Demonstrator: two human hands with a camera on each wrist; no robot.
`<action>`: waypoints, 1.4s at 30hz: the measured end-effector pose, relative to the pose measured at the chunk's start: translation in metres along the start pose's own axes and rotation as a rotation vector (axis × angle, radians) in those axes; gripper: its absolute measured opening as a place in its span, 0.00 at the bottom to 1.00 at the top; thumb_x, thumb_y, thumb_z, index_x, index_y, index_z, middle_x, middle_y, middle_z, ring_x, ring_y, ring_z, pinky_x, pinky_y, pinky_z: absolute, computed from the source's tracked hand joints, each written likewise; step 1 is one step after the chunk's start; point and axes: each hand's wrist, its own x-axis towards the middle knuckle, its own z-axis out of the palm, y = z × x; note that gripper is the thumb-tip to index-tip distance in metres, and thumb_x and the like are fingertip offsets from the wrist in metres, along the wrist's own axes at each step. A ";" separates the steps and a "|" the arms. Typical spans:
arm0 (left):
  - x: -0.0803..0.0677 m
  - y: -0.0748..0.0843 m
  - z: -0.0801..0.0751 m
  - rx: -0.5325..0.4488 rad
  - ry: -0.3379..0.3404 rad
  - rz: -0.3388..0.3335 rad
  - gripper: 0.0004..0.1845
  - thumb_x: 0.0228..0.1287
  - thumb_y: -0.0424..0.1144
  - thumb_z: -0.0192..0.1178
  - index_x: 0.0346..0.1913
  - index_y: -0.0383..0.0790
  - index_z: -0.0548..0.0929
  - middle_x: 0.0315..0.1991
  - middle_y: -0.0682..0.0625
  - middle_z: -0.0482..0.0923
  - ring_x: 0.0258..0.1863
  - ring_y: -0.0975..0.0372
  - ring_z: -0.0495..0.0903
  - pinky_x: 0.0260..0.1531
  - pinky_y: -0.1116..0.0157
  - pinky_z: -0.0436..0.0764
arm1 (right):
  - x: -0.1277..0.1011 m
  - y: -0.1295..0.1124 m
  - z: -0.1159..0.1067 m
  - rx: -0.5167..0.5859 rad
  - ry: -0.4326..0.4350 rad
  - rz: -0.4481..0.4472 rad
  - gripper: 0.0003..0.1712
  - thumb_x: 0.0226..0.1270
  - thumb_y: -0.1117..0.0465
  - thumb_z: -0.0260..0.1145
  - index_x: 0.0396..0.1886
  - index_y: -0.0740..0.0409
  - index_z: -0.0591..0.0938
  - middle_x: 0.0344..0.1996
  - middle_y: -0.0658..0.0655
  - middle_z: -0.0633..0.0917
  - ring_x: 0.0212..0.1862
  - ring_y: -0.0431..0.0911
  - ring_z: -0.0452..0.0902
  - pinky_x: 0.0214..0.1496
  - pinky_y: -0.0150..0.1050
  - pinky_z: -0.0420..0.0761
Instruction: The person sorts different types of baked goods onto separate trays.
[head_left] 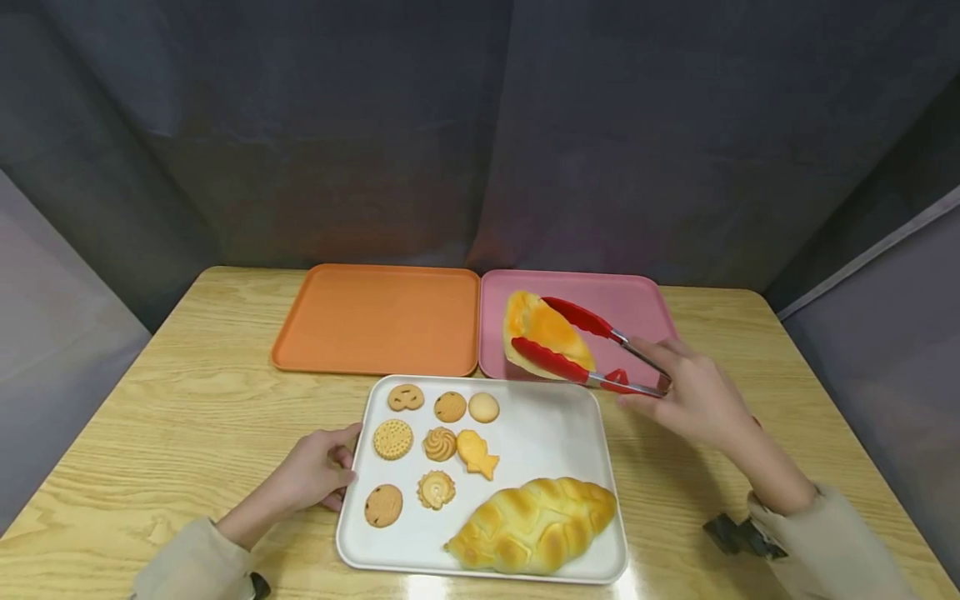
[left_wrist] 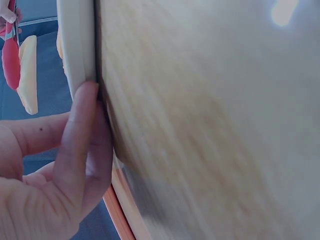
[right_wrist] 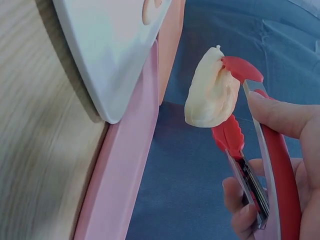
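My right hand point(head_left: 693, 392) grips red-tipped metal tongs point(head_left: 626, 342). Between the tongs' red tips is a bread piece point(head_left: 551, 329), golden on top and pale at the side, held up over the pink tray point(head_left: 637, 292). In the right wrist view this bread point(right_wrist: 207, 95) hangs clear of the trays. At the left edge of the white tray point(head_left: 543, 433), my left hand point(head_left: 315, 471) holds the rim with its fingertips, as the left wrist view shows closely. A large braided loaf point(head_left: 536, 525) lies at that tray's front right.
Several cookies, among them a fish-shaped cookie point(head_left: 477, 454) and a pretzel-like cookie point(head_left: 406, 397), lie on the white tray's left half. An orange tray point(head_left: 382, 321) stands behind, left of the pink one. Dark curtains point(head_left: 480, 133) hang behind the wooden table point(head_left: 172, 417).
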 end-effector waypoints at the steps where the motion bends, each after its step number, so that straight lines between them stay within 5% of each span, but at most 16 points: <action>1: 0.000 0.000 0.000 0.001 -0.003 0.004 0.34 0.49 0.16 0.55 0.64 0.23 0.60 0.26 0.43 0.68 0.14 0.59 0.73 0.12 0.61 0.80 | 0.001 0.000 0.000 -0.005 0.005 -0.004 0.39 0.36 0.58 0.78 0.52 0.65 0.77 0.22 0.54 0.72 0.20 0.43 0.61 0.16 0.31 0.63; 25: 0.000 -0.001 0.001 -0.005 0.002 0.011 0.34 0.49 0.16 0.54 0.63 0.22 0.60 0.26 0.43 0.67 0.13 0.59 0.73 0.12 0.60 0.80 | 0.052 0.012 0.015 -0.031 -0.037 0.083 0.36 0.40 0.57 0.73 0.53 0.67 0.76 0.26 0.59 0.75 0.22 0.47 0.64 0.18 0.34 0.67; 33: 0.002 -0.003 0.000 0.000 0.004 0.010 0.34 0.49 0.16 0.55 0.64 0.23 0.60 0.26 0.44 0.68 0.13 0.59 0.73 0.12 0.61 0.79 | 0.064 0.019 0.021 -0.020 -0.097 0.155 0.41 0.43 0.53 0.73 0.58 0.65 0.72 0.19 0.55 0.74 0.16 0.46 0.63 0.17 0.34 0.69; 42: 0.002 -0.002 0.001 -0.009 0.009 0.002 0.35 0.49 0.16 0.55 0.64 0.24 0.60 0.26 0.43 0.68 0.14 0.59 0.73 0.12 0.60 0.80 | 0.080 0.026 0.038 0.033 -0.159 0.210 0.42 0.45 0.53 0.73 0.61 0.64 0.69 0.47 0.66 0.78 0.43 0.56 0.68 0.37 0.49 0.80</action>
